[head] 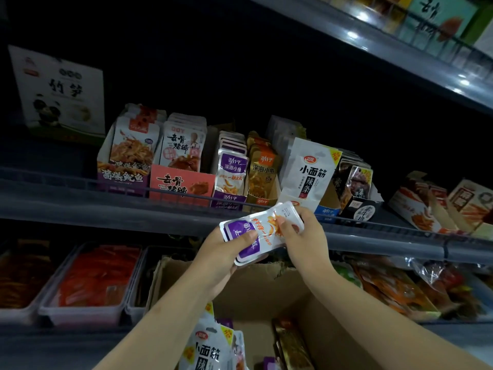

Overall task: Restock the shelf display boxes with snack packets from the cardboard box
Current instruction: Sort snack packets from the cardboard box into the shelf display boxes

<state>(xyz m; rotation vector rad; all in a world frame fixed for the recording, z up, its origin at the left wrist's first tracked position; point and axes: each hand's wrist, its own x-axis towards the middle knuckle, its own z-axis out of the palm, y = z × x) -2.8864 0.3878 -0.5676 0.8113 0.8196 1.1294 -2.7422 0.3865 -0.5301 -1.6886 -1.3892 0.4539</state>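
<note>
Fingers of both hands are curled around a small stack of purple-and-white snack packets (260, 232): the left hand (224, 259) grips the lower end with the thumb on top, and the right hand (304, 236) pinches the upper end. This stack is in the air just in front of the shelf edge (106, 206), below the purple display box (229, 180), which stands between the pink box (181, 184) and the gold box (262, 172). Under the forearms the cardboard box (266, 292) is open, with more packets (210, 348) at its near side.
</note>
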